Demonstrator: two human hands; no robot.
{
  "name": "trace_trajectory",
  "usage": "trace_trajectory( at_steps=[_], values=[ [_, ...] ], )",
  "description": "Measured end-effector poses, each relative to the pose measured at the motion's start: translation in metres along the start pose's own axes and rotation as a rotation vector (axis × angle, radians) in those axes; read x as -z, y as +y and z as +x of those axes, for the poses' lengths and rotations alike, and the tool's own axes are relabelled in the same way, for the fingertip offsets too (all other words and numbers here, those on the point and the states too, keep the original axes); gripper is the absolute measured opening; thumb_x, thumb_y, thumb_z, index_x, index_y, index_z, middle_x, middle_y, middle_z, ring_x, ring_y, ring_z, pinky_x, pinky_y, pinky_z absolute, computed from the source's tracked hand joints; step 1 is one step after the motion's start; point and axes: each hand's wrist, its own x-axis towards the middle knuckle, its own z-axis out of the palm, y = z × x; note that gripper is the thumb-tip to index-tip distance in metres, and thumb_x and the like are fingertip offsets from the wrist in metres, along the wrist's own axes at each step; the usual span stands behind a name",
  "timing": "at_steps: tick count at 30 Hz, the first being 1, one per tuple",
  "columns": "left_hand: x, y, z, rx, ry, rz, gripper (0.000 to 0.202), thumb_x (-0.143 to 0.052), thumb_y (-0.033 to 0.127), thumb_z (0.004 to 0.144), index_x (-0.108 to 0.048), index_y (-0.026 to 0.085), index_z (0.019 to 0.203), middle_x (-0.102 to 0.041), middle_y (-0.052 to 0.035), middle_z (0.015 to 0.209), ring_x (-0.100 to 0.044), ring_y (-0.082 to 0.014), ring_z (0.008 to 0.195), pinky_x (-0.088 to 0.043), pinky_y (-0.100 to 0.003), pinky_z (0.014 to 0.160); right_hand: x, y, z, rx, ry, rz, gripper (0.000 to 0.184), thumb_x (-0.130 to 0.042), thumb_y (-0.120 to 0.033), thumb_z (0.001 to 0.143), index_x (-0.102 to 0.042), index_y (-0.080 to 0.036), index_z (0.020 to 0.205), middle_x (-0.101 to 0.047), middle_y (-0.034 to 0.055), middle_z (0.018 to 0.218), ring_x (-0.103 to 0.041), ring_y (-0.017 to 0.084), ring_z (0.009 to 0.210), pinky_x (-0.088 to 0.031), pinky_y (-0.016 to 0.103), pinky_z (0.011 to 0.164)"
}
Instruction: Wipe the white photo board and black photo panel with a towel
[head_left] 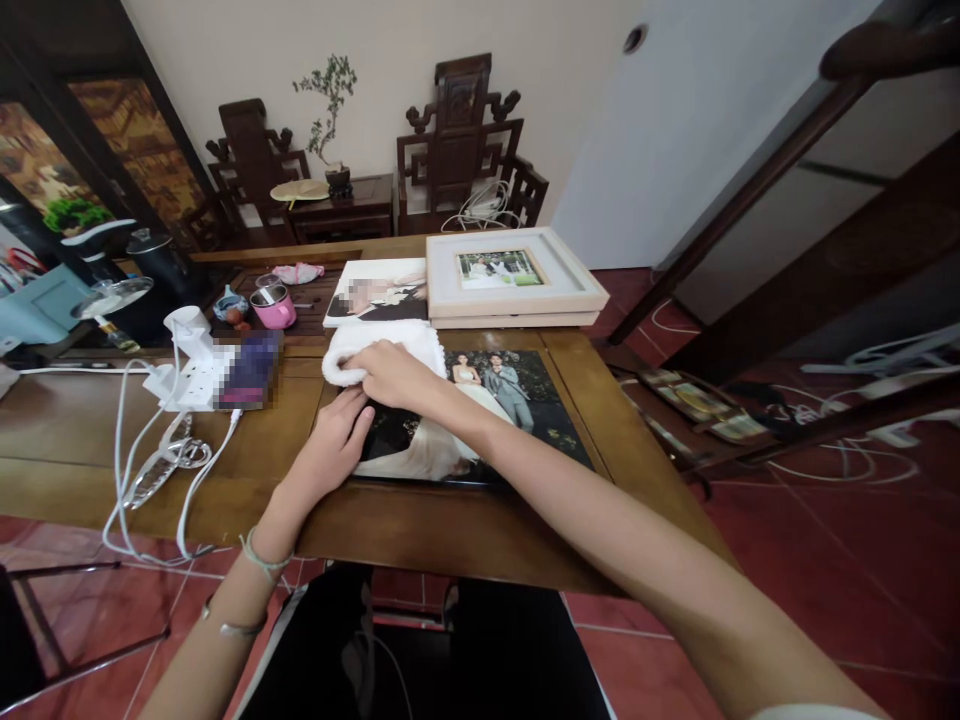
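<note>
A large glossy photo print (517, 415) lies flat on the wooden table (67, 440) in front of me. My right hand (394, 375) presses a folded white cloth (379, 343) onto the print's upper left corner, fingers closed on the cloth. Flat on the print's left edge rests my left hand (334, 445), its fingers stretched out and holding the print down.
Behind the print lie a second photo print (379, 290) and stacked white picture frames (514, 275). To the left are a white power strip (191, 375) with trailing cables, a pink pot (274, 305) and a lamp. Carved chairs stand by the wall. More frames lie on the floor at right.
</note>
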Motion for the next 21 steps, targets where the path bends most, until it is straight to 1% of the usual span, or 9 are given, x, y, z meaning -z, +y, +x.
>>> trace_trajectory(
  at_steps=[2,4,7,10,13,15,17,18,21],
  values=[
    [0.0,0.0,-0.001,0.025,-0.001,-0.027,0.045,-0.032,0.036,0.098,-0.057,0.012,0.127,-0.056,-0.0135,0.135,-0.05,-0.0242,0.128,-0.036,-0.044,0.111,-0.001,0.008,-0.008,0.006,0.01,0.0,0.044,-0.041,-0.002,0.076,-0.071,-0.021,0.102,-0.07,0.0081,0.114,-0.059,0.027,0.11,-0.041,0.04,0.094],
    [0.0,-0.001,-0.001,0.051,-0.003,-0.052,0.048,-0.032,0.039,0.097,-0.054,0.012,0.13,-0.051,-0.0132,0.14,-0.044,-0.024,0.134,-0.031,-0.045,0.114,0.002,0.023,-0.021,0.002,0.027,-0.004,0.05,-0.041,0.0,0.073,-0.07,-0.022,0.107,-0.069,0.0061,0.116,-0.058,0.026,0.114,-0.039,0.04,0.098],
    [-0.001,-0.003,-0.002,0.074,-0.02,-0.061,0.052,-0.031,0.042,0.097,-0.052,0.01,0.132,-0.046,-0.0137,0.145,-0.037,-0.023,0.138,-0.026,-0.045,0.116,0.011,0.051,-0.046,-0.007,0.058,-0.012,0.058,-0.04,0.003,0.068,-0.07,-0.021,0.11,-0.068,0.0038,0.119,-0.056,0.025,0.117,-0.038,0.038,0.102],
    [-0.003,-0.004,-0.002,0.086,-0.033,-0.031,0.052,-0.03,0.041,0.098,-0.051,0.01,0.133,-0.044,-0.0141,0.146,-0.034,-0.0225,0.14,-0.025,-0.045,0.116,0.023,0.083,-0.072,0.005,0.069,-0.049,0.056,-0.037,0.002,0.066,-0.072,-0.019,0.104,-0.07,0.0038,0.114,-0.06,0.024,0.113,-0.042,0.036,0.099],
    [-0.004,-0.004,-0.003,0.08,-0.05,0.011,0.051,-0.031,0.039,0.098,-0.049,0.009,0.135,-0.043,-0.0145,0.147,-0.032,-0.0227,0.14,-0.026,-0.046,0.116,0.03,0.112,-0.099,0.017,0.06,-0.128,0.055,-0.035,0.003,0.066,-0.072,-0.017,0.102,-0.073,0.0055,0.106,-0.058,0.026,0.116,-0.043,0.041,0.099],
    [-0.004,-0.005,-0.004,0.071,-0.047,0.025,0.049,-0.032,0.038,0.098,-0.048,0.011,0.136,-0.043,-0.0138,0.147,-0.032,-0.0227,0.14,-0.027,-0.047,0.115,0.029,0.125,-0.117,0.001,0.072,-0.177,0.058,-0.034,0.004,0.065,-0.07,-0.016,0.107,-0.071,0.0071,0.111,-0.049,0.027,0.127,-0.038,0.048,0.105],
    [-0.005,-0.006,-0.003,0.062,-0.029,0.025,0.048,-0.031,0.037,0.098,-0.048,0.013,0.135,-0.043,-0.0132,0.146,-0.033,-0.0224,0.14,-0.027,-0.047,0.115,0.024,0.127,-0.136,-0.031,0.099,-0.2,0.06,-0.035,0.005,0.064,-0.068,-0.016,0.109,-0.064,0.0079,0.125,-0.038,0.027,0.135,-0.03,0.055,0.11],
    [-0.005,-0.006,-0.003,0.057,-0.02,0.023,0.048,-0.031,0.037,0.098,-0.049,0.013,0.135,-0.044,-0.0134,0.146,-0.034,-0.0223,0.14,-0.027,-0.047,0.115,0.019,0.123,-0.146,-0.04,0.113,-0.201,0.06,-0.036,0.006,0.063,-0.068,-0.018,0.107,-0.059,0.0072,0.132,-0.032,0.027,0.137,-0.027,0.058,0.111],
    [-0.006,-0.007,-0.002,0.043,-0.011,0.022,0.049,-0.031,0.036,0.097,-0.048,0.011,0.136,-0.043,-0.0148,0.147,-0.033,-0.0224,0.14,-0.027,-0.046,0.116,0.004,0.097,-0.18,0.002,0.127,-0.177,0.059,-0.037,0.006,0.059,-0.071,-0.021,0.1,-0.047,0.0044,0.144,-0.019,0.028,0.142,-0.022,0.064,0.111]
  ],
)
